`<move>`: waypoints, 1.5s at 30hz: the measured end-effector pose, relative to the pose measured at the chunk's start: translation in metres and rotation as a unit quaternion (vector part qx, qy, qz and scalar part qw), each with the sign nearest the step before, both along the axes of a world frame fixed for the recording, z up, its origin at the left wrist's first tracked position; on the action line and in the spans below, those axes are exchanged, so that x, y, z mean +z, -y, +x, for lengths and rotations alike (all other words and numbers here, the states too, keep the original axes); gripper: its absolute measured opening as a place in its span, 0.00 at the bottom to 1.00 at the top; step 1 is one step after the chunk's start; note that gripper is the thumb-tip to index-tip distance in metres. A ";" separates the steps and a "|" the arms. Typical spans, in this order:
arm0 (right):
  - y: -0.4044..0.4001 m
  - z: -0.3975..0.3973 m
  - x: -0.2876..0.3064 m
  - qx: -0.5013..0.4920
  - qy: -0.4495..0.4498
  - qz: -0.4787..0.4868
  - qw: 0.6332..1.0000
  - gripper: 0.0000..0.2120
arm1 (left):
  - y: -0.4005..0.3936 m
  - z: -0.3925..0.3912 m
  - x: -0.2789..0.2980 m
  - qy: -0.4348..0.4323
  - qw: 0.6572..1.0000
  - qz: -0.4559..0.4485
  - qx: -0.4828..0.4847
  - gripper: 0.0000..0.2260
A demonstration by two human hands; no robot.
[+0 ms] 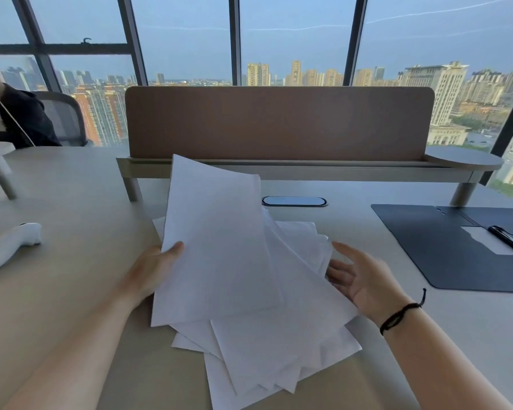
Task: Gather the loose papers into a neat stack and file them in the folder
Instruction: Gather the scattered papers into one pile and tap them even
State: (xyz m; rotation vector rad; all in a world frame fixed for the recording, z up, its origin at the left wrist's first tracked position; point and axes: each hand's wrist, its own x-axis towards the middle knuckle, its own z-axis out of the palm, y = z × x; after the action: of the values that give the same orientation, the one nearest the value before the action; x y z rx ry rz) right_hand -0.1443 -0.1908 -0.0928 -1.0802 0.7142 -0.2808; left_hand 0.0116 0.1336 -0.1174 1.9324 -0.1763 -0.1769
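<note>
A fanned bunch of white loose papers [237, 261] sits in the middle of the desk, its upper sheets lifted and tilted toward me. My left hand [154, 267] grips the left edge of the lifted sheets, thumb on top. My right hand [365, 279], a black cord on its wrist, is at the right edge of the pile with fingers spread, fingertips partly under the sheets. The dark blue folder [444, 247] lies open flat at the right, apart from the papers, with a black pen [508, 238] and a white label on it.
A brown desk divider [279, 122] on a raised shelf stands behind the papers. A white handheld device [11, 242] lies at the left. A cable port [293, 201] is set in the desk [71, 202]. A seated person [9, 113] is at the far left.
</note>
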 end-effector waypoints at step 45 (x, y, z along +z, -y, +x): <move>-0.014 -0.016 -0.010 0.215 0.165 -0.032 0.962 0.14 | 0.044 -0.028 0.004 -0.077 0.951 -0.299 0.018 0.19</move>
State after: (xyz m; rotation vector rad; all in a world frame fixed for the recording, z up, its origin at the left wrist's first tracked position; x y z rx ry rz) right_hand -0.1605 -0.1772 -0.1027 -1.1848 0.1644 -0.1043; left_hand -0.0168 0.0900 -0.1137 1.3093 -0.0767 -0.2202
